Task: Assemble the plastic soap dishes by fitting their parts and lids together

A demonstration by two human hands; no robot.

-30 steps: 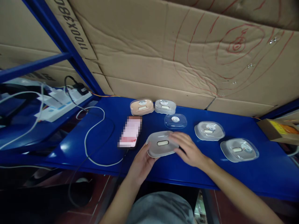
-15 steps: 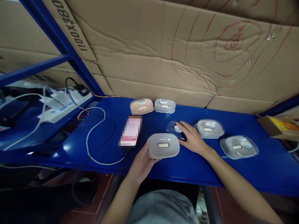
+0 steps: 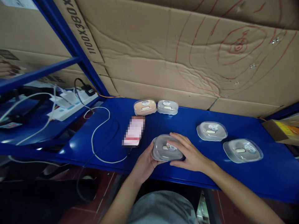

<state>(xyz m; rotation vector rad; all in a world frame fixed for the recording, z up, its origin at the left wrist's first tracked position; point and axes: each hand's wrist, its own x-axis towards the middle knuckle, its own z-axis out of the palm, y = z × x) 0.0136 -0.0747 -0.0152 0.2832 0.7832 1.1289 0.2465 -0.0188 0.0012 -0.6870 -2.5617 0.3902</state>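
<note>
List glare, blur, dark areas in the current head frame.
Head view: small bright glare spots on the blue table, at left; head view: phone screen pixelated, unreadable; head view: label by the right hand's fingers too soft to read; head view: lower-left corner nearly black, detail lost.

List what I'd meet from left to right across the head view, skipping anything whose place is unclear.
White power strip, phone, held gray box, gray clear-lidded box, another gray clear-lidded box, small cardboard box.
</note>
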